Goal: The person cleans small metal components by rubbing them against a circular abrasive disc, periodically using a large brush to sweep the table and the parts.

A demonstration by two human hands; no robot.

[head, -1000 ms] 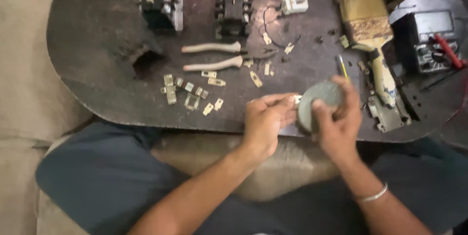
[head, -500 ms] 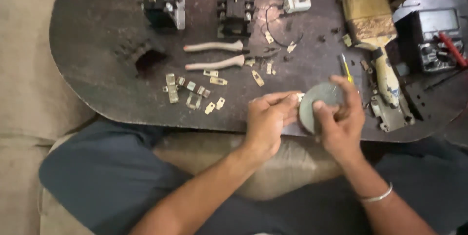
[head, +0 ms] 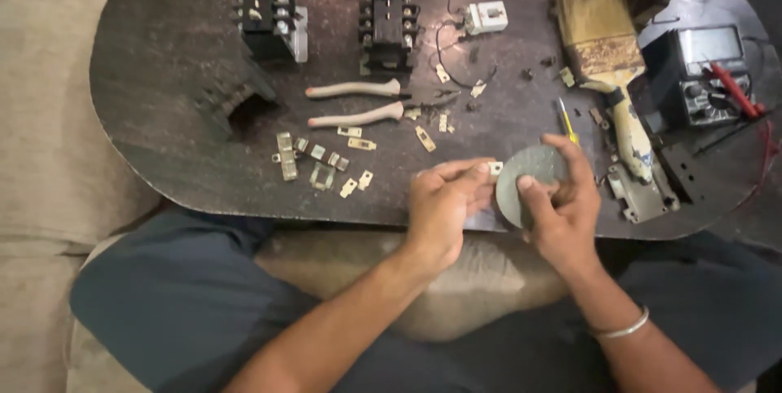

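Small brass contact pieces [head: 322, 161] lie loose left of the hands. The left hand [head: 444, 206] pinches a small pale piece [head: 495, 168] against the grey disc [head: 525, 181], which the right hand [head: 562, 206] grips by its rim, at the tabletop's [head: 163, 116] near edge. Working further inboard seems wise: a dropped piece would fall into the lap. A paintbrush [head: 607, 59] crowds the right.

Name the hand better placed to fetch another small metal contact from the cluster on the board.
Left. The left hand pinches only a small contact and lies nearer the contact cluster. The right hand grips the grey disc, farther away.
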